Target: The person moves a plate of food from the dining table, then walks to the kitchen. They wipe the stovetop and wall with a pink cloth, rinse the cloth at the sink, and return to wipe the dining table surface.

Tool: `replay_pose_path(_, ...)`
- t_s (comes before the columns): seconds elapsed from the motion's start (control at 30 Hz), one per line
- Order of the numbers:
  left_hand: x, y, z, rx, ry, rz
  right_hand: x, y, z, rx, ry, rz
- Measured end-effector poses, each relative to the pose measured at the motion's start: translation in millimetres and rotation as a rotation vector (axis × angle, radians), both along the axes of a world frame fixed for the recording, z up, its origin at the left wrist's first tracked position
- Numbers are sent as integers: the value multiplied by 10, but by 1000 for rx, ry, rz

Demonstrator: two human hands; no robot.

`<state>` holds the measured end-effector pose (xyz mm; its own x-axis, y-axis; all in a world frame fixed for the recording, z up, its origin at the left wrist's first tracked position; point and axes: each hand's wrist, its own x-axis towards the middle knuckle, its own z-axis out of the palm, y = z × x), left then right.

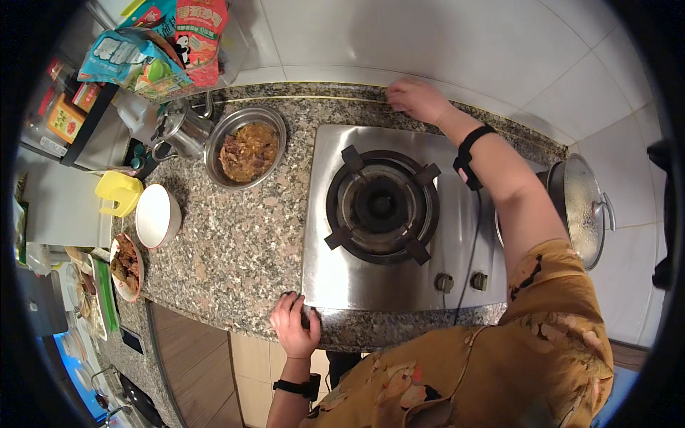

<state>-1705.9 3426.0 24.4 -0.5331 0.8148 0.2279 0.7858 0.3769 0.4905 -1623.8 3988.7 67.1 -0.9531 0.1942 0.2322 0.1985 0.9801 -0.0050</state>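
My left hand (293, 326) rests on the front edge of the granite counter (230, 241), fingers a little apart, beside the near-left corner of the gas stove (369, 283). It holds nothing that I can see. Stretched across the stove, my right hand (415, 99) touches the stone ledge against the tiled wall; its fingers are curled, and whether anything is in them is hidden. Between the hands lies the bare burner (381, 206) with its black pan support. Left of the stove stands a steel bowl (249, 147) holding a brown, saucy food.
A lidded pot (583, 214) stands on the right, partly behind my right arm. Leftward are a steel pitcher (184, 128), a white bowl (158, 216), a yellow plastic holder (120, 192) and a dish of dark meat (127, 267). Snack bags (198, 40) fill a clear bin above.
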Motion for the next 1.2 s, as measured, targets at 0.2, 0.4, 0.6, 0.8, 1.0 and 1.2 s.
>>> replay_pose_path(0.2, -5, 25, 16, 20, 2, -11, -717, -118, 151, 56, 125, 510)
replay_pose_path(0.4, 1, 35, 25, -1, 8, 18, -424, 32, -135, 43, -261, 130)
replay_pose_path(0.6, -16, 24, 36, 35, -3, -1, 736, 144, -279, 116, -305, -139)
replay_pose_path(0.8, 0, -10, 64, 75, -19, -3, 1033, 174, 152, -33, -680, -307)
replay_pose_path(1.0, 3, -13, 63, 89, -10, 4, 78, 58, 956, 41, 73, 7)
replay_pose_path(1.2, -3, -2, 67, 80, -14, 18, -999, -202, 1219, 455, 336, 92)
